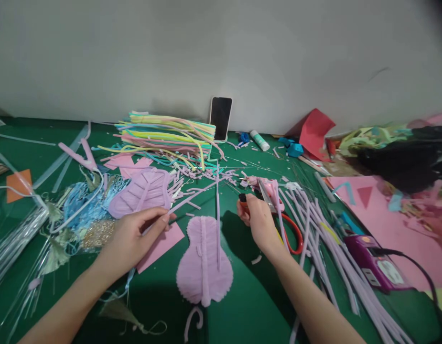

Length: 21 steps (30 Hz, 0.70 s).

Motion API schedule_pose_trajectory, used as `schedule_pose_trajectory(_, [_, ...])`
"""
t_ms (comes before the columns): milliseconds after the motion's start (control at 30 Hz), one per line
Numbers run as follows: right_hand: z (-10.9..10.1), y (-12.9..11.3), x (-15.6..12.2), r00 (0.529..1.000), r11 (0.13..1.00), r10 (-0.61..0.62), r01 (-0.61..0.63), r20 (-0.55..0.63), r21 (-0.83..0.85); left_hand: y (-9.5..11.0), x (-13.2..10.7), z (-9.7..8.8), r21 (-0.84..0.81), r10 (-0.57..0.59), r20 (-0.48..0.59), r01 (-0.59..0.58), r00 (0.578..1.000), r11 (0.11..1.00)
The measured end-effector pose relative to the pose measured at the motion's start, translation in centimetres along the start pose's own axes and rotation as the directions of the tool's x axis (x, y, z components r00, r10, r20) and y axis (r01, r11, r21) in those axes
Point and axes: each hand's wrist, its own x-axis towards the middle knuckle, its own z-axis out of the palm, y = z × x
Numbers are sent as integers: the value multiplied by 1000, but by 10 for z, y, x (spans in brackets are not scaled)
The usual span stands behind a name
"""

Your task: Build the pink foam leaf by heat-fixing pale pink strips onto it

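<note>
My left hand [144,234] pinched a lilac strip [194,195], my right hand [261,224] curled — around what, I couldn't tell — a ribbed panel [192,279] between them.

One close head-worn view, forward and down across the green table [254,310]

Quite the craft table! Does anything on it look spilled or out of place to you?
Yes: short lilac snippets lie scattered at all angles on the green table, in front of the bundle of colourful strips. They look spilled beside that roughly lined-up bundle. Nothing looks clearly damaged.
</note>
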Motion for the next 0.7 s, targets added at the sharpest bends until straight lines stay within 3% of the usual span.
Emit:
schedule_pose_trajectory(200, [5, 5, 1, 997, 987, -75, 73, -4, -145, 0, -2, 10, 116, 15, -54, -8, 998, 993])
schedule_pose_trajectory(433, [15, 6, 0, 997, 970, -82, 83, 15, -229, 9, -6, 17, 53, -35, 27, 33, 999, 998])
schedule_pose_trajectory(700, [25, 0, -4, 998, 961, -60, 60, 8, -270, 11, -7, 27, 38, -9, 81, 5, 997, 999])
